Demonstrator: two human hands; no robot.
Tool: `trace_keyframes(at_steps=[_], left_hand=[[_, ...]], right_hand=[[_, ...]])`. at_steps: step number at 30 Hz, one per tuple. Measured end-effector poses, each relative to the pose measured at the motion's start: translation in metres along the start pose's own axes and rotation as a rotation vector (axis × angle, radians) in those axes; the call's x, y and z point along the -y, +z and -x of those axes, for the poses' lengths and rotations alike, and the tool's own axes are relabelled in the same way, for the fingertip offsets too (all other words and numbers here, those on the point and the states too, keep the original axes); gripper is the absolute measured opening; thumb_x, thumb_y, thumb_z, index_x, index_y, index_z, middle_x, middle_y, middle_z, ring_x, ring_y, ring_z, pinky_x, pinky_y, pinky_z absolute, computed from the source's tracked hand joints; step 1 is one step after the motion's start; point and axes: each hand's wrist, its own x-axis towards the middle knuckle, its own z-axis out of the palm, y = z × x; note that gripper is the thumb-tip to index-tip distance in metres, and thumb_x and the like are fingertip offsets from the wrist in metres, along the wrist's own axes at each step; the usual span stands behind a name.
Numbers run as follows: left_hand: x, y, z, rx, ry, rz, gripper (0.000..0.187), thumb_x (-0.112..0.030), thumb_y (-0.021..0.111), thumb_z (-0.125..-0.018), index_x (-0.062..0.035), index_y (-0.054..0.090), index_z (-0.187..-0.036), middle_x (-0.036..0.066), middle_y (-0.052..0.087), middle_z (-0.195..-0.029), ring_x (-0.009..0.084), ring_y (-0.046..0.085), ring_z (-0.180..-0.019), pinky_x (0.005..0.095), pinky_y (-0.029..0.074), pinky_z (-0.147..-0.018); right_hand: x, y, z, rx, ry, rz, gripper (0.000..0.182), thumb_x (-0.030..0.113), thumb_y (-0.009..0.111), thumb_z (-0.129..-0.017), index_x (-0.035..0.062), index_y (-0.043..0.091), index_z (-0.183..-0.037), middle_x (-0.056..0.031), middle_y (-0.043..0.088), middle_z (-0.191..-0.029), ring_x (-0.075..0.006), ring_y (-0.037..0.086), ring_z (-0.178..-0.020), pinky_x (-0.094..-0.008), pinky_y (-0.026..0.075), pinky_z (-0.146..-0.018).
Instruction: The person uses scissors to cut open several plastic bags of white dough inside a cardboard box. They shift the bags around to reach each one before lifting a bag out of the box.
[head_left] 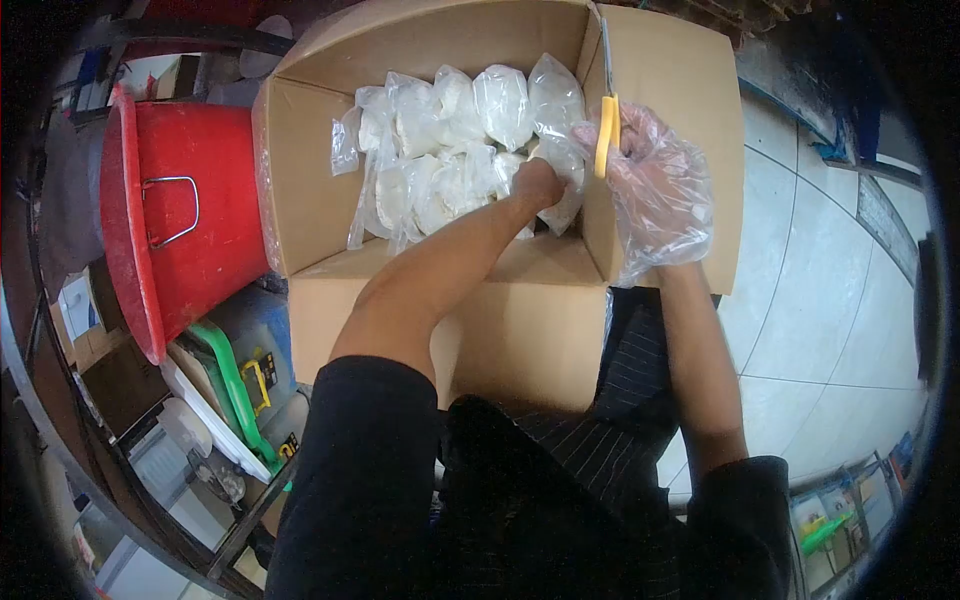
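Left hand [540, 186] in box [315, 200], curled at bags [503, 108], hold unclear; gloved right hand [655, 185] by box's right wall, closed on yellow-handled tool [607, 136].

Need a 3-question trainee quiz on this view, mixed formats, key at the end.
1. Multiple choice: What does the right hand hold?
A) a roll of tape
B) a yellow-handled tool
C) a metal spoon

2. True or false: The left hand reaches inside the cardboard box, among the clear bags.

3. Fill in the blank: In the picture, the red tub is on the ____ side of the box.

Key: 1. B; 2. true; 3. left
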Motion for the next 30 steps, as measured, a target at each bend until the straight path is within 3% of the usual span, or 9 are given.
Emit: trace_keyframes(at_steps=[2, 4, 7, 11, 19, 21, 23, 25, 30], left_hand=[[0.01, 0.012, -0.009, 0.024, -0.011, -0.02, 0.029, -0.024, 0.062, -0.074, 0.0001, 0.062, -0.09, 0.018, 0.061, -0.098, 0.0305, 0.06, -0.092, 0.0353, 0.05, -0.076], [0.016, 0.016, -0.014, 0.153, 0.218, -0.315, 0.023, -0.018, 0.059, -0.074, -0.0013, 0.064, -0.088, 0.017, 0.063, -0.094, 0.0309, 0.061, -0.089, 0.0342, 0.05, -0.074], [0.012, 0.011, 0.0, 0.237, 0.119, -0.276, 0.017, -0.012, 0.058, -0.073, -0.0023, 0.065, -0.085, 0.017, 0.064, -0.09, 0.0292, 0.062, -0.089, 0.0334, 0.05, -0.075], [0.02, 0.019, 0.001, 0.08, 0.401, -0.37, 0.021, -0.02, 0.055, -0.076, -0.002, 0.065, -0.079, 0.02, 0.063, -0.085, 0.0301, 0.063, -0.08, 0.0379, 0.05, -0.071], [0.02, -0.055, 0.06, 0.056, 0.575, 0.14, 0.036, -0.03, 0.047, -0.08, 0.0011, 0.06, -0.069, 0.021, 0.061, -0.076, 0.0332, 0.06, -0.066, 0.041, 0.047, -0.066], [0.027, -0.079, 0.023, 0.529, 0.498, 0.085, 0.034, -0.029, 0.048, -0.079, 0.0013, 0.061, -0.071, 0.019, 0.062, -0.075, 0.0303, 0.061, -0.063, 0.0399, 0.048, -0.066], [0.026, -0.098, -0.002, 0.328, 0.068, 0.391, 0.032, -0.029, 0.047, -0.079, -0.0002, 0.063, -0.078, 0.018, 0.063, -0.077, 0.0304, 0.062, -0.069, 0.0394, 0.048, -0.069], [0.05, -0.085, -0.053, -0.341, 0.418, 0.023, 0.036, -0.032, 0.051, -0.078, 0.0022, 0.063, -0.082, 0.019, 0.063, -0.088, 0.0332, 0.061, -0.081, 0.0413, 0.048, -0.071], [0.027, -0.077, -0.067, -0.43, 0.145, 0.074, 0.027, -0.02, 0.057, -0.075, 0.0045, 0.061, -0.086, 0.021, 0.06, -0.096, 0.0357, 0.059, -0.089, 0.0399, 0.048, -0.078]], right_hand=[[0.004, -0.002, 0.003, 0.025, -0.008, -0.057, 0.028, 0.024, 0.059, -0.071, 0.0109, 0.058, -0.096, -0.0069, 0.058, -0.068, -0.0194, 0.056, -0.061, -0.034, 0.044, -0.056], [0.01, -0.003, 0.004, 0.053, 0.041, -0.125, 0.028, 0.024, 0.059, -0.073, 0.0106, 0.057, -0.098, -0.007, 0.058, -0.07, -0.0189, 0.056, -0.063, -0.0336, 0.044, -0.057], [0.007, -0.001, 0.0, 0.066, 0.071, -0.125, 0.032, 0.026, 0.06, -0.074, 0.0093, 0.057, -0.1, -0.007, 0.059, -0.073, -0.0182, 0.056, -0.065, -0.0327, 0.045, -0.059], [-0.015, 0.007, -0.007, -0.001, 0.007, 0.139, 0.044, 0.034, 0.066, -0.073, 0.0053, 0.057, -0.106, -0.0065, 0.06, -0.074, -0.0174, 0.055, -0.067, -0.0303, 0.044, -0.066], [-0.006, 0.001, -0.007, 0.021, 0.013, 0.046, 0.05, 0.042, 0.066, -0.072, 0.0034, 0.06, -0.102, -0.0057, 0.058, -0.067, -0.013, 0.053, -0.062, -0.026, 0.043, -0.058], [-0.012, 0.007, -0.007, 0.067, 0.036, 0.16, 0.05, 0.043, 0.066, -0.072, 0.0034, 0.06, -0.101, -0.0056, 0.059, -0.066, -0.0133, 0.053, -0.06, -0.0266, 0.043, -0.057], [-0.037, 0.019, -0.014, -0.065, -0.094, 0.05, 0.049, 0.044, 0.066, -0.071, 0.006, 0.061, -0.101, -0.0051, 0.059, -0.064, -0.0157, 0.055, -0.058, -0.029, 0.043, -0.057], [-0.027, 0.013, -0.012, -0.069, -0.081, 0.1, 0.049, 0.045, 0.066, -0.07, 0.0075, 0.061, -0.101, -0.0056, 0.06, -0.066, -0.0165, 0.055, -0.058, -0.0299, 0.044, -0.057], [-0.024, 0.013, -0.011, -0.042, 0.001, 0.193, 0.05, 0.047, 0.066, -0.069, 0.0103, 0.061, -0.102, -0.0062, 0.061, -0.067, -0.018, 0.056, -0.061, -0.031, 0.044, -0.06]])
